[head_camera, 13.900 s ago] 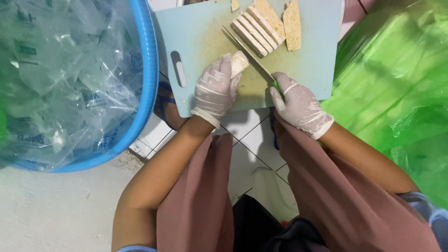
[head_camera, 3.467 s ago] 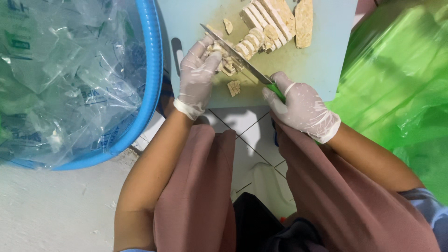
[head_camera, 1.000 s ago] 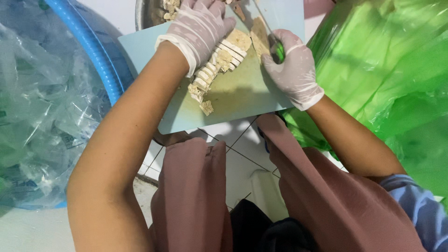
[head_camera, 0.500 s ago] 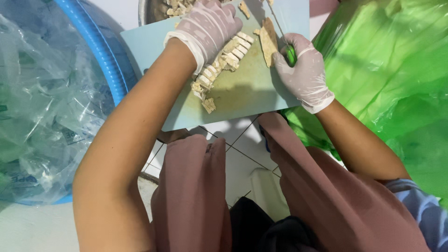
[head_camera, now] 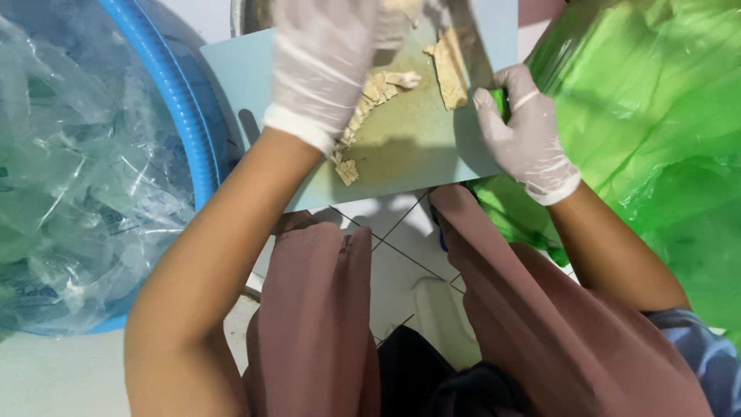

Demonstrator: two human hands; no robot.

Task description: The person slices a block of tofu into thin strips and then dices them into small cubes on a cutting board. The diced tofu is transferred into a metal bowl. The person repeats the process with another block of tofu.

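A pale blue cutting board (head_camera: 417, 154) lies ahead of my knees, stained beige in the middle. My left hand (head_camera: 324, 62), in a white glove, lies flat over a curved row of small beige cut pieces (head_camera: 378, 89) near the board's far edge. A longer beige strip (head_camera: 451, 69) sits just right of them. One stray piece (head_camera: 347, 171) rests near the front edge. My right hand (head_camera: 525, 139), also gloved, grips a knife by its green handle (head_camera: 502, 100). The blade runs away toward the top and is blurred.
A blue basin (head_camera: 181, 100) filled with clear plastic bags (head_camera: 77, 177) stands at the left. A green plastic bag (head_camera: 656, 116) bulges at the right. The rim of a metal bowl (head_camera: 247, 15) shows beyond the board. White tiled floor (head_camera: 394, 247) lies between my knees.
My left hand has swept the cut pieces farther up the board toward the metal bowl. The view has shifted closer, and my right hand still holds the knife beside the board.
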